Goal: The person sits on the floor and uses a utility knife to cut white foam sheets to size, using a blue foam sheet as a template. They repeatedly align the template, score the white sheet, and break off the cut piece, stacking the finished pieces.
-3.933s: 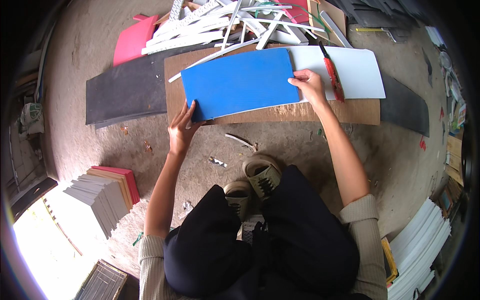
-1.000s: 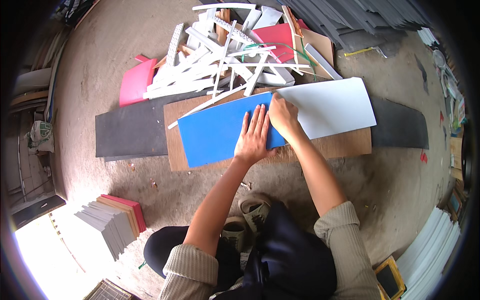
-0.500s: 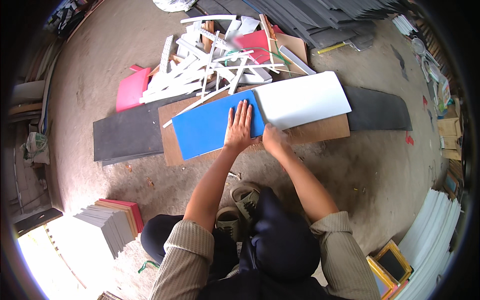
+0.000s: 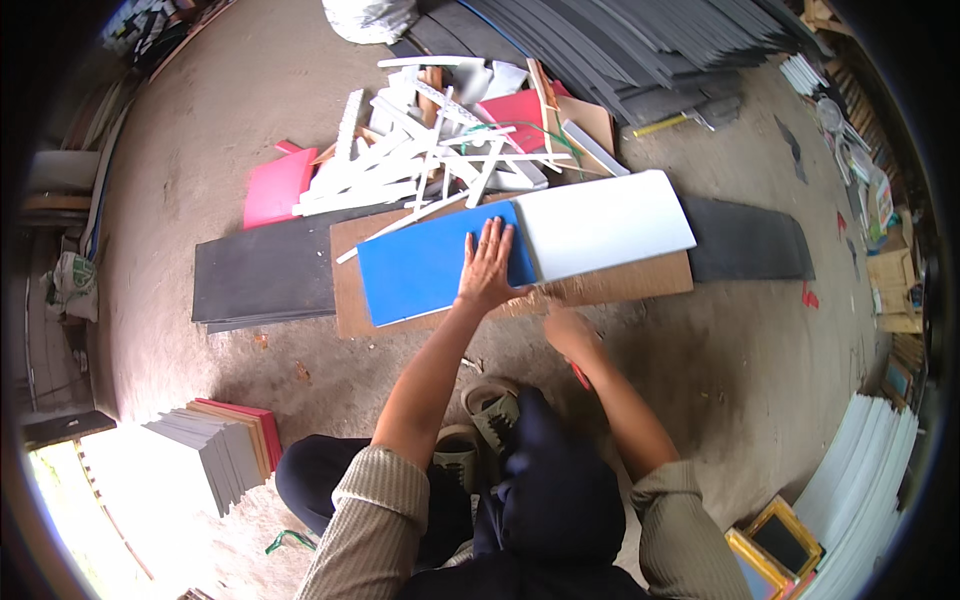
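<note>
My left hand lies flat with fingers spread on the right end of a blue rectangular sheet, pressing it down. Right beside that sheet, edge against edge, is a white sheet. Both rest on a longer brown board, whose front strip shows below them. My right hand is closed near the front edge of the brown board, apart from the sheets. A slim red-handled tool juts from the back of its grip; the front end of the tool cannot be made out.
Dark grey sheets lie under the brown board. Beyond is a heap of white offcuts with a pink piece. Stacked grey boards stand at lower left, yellow frames at lower right. Dark sheets fill the far side.
My right hand has drawn back toward me, from the seam between the blue and white sheets to in front of the brown board. My left hand stays on the blue sheet.
</note>
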`<state>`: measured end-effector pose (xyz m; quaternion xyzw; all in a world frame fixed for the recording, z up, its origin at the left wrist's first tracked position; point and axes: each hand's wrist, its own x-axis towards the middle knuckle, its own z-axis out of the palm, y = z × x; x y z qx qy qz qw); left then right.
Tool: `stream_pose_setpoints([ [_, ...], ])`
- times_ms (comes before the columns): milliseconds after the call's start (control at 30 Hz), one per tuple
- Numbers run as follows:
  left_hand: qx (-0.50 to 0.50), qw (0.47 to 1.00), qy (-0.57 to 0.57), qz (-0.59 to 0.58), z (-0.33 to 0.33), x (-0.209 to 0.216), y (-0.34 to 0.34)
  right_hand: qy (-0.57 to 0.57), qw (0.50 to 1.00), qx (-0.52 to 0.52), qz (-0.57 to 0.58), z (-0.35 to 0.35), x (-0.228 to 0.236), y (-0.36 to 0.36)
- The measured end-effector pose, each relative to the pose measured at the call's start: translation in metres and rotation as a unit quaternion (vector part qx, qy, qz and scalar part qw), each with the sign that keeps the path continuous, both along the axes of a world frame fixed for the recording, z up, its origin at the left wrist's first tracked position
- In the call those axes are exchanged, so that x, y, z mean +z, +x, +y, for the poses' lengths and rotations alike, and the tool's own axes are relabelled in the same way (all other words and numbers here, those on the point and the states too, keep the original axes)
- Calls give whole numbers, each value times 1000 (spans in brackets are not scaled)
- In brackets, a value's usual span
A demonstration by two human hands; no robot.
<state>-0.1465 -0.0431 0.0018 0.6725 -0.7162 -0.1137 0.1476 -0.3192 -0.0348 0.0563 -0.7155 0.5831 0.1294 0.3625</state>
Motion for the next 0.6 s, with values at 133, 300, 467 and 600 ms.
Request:
stream_pose_setpoints([
  [133,82,994,36,-68,4,5,-16,-160,986,-16,-35,-11,-10,-9],
  [300,149,984,56,-75,18,8,-17,-202,977,-70,-6,-61,-21,11],
  [467,268,956,-5,-122,73,-19,79,-185,979,-73,-40,-73,-34,28],
  [600,338,937,-27,-83,99,-26,158,-208,972,-81,-68,-83,-49,26],
])
